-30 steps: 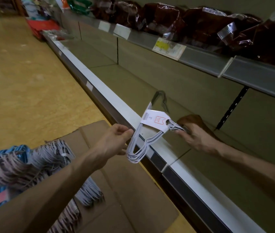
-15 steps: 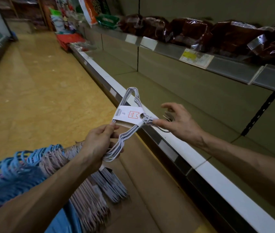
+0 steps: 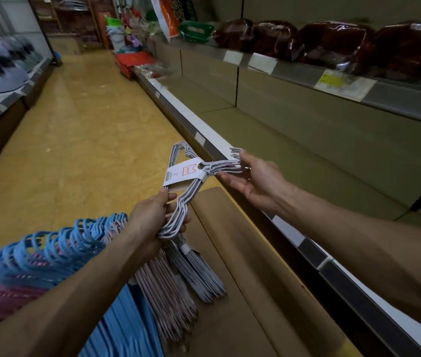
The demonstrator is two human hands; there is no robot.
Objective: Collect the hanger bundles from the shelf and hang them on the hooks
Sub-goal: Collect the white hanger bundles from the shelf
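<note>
I see a dim shop aisle with a yellow floor (image 3: pixel 80 140) and a long bare lower shelf (image 3: pixel 307 150) running off to the right of both hands. My left hand (image 3: pixel 152 217) grips the bottom corner of the white hanger bundle (image 3: pixel 191 181), fingers curled round the wires. My right hand (image 3: pixel 258 179) is spread, palm up, its straight fingers touching the hook ends rather than closing on them. The bundle hangs between the two hands, above the cardboard (image 3: pixel 243 253).

With only one corner gripped and the hook end merely propped, I judge the bundle could swing down or slip onto the stacked hangers (image 3: pixel 194 274) below the left hand. The hooks might also snag my fingers.

The paper sleeve (image 3: pixel 183 173) shows a red mark and a barcode; the text is too small for me to read.
</note>
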